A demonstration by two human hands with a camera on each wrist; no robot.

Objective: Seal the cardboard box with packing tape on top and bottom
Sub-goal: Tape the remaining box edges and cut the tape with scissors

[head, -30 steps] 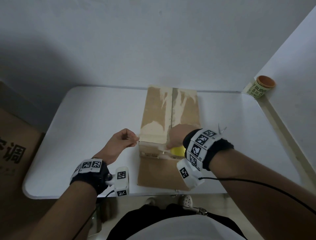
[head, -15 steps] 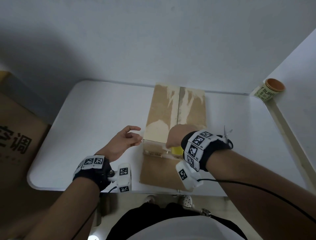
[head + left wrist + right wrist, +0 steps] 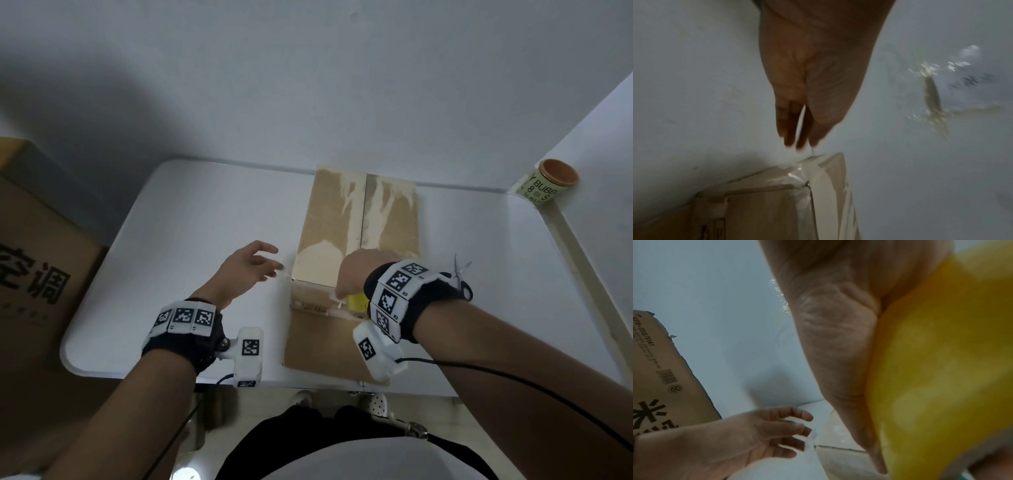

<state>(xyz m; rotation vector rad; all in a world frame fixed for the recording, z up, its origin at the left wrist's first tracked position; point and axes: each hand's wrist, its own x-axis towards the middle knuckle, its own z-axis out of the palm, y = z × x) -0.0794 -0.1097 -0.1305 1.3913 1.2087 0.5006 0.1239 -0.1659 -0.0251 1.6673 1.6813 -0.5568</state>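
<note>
A long brown cardboard box (image 3: 325,219) lies lengthwise on the white table (image 3: 205,222), its top flaps meeting in a middle seam. A glossy strip of tape crosses its near end and wraps the corner (image 3: 818,178). My right hand (image 3: 349,274) rests on that near end and grips a yellow tape roll (image 3: 356,301), which fills the right wrist view (image 3: 941,369). My left hand (image 3: 274,263) hovers just left of the box's near left corner, fingers spread and holding nothing (image 3: 797,426). In the left wrist view its fingertips (image 3: 791,139) point at the taped corner.
Scissors (image 3: 459,274) lie on the table right of the box, behind my right wrist. A green paper cup (image 3: 548,181) stands on the ledge at the far right. A large printed carton (image 3: 34,274) stands left of the table. A cardboard panel (image 3: 318,346) reaches from the box to the table's near edge.
My left hand went from a pinch at the box's near left corner to spread fingers, drawn slightly away. My right hand stayed on the box end with the roll.
</note>
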